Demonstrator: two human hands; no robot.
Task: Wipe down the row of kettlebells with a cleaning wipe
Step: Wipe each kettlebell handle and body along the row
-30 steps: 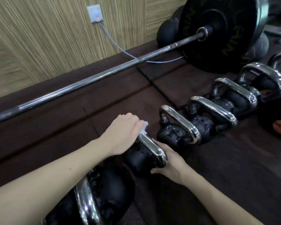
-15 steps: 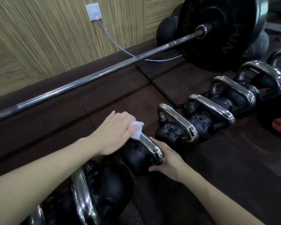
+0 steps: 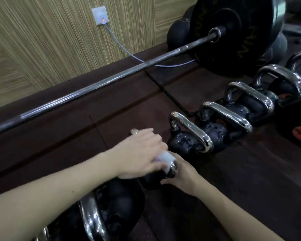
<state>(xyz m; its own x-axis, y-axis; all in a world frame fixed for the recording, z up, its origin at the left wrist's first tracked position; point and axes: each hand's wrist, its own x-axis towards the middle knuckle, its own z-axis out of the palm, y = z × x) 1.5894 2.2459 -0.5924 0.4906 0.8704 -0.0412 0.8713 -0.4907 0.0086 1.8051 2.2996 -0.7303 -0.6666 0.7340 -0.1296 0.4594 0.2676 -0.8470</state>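
Both hands meet on one kettlebell [image 3: 156, 178]: the left hand [image 3: 139, 153], blurred, clamps a white wipe [image 3: 165, 158] around its chrome handle, hiding most of it, while the right hand [image 3: 182, 173] grips the body. More kettlebells [image 3: 189, 141] flank it; a barbell [image 3: 97, 84] lies beyond.

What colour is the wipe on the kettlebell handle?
White; the wipe shows under the left hand in the head view.

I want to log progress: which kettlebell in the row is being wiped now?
The small kettlebell under both hands: the left hand rubs the white wipe along its chrome handle while the right hand steadies it.
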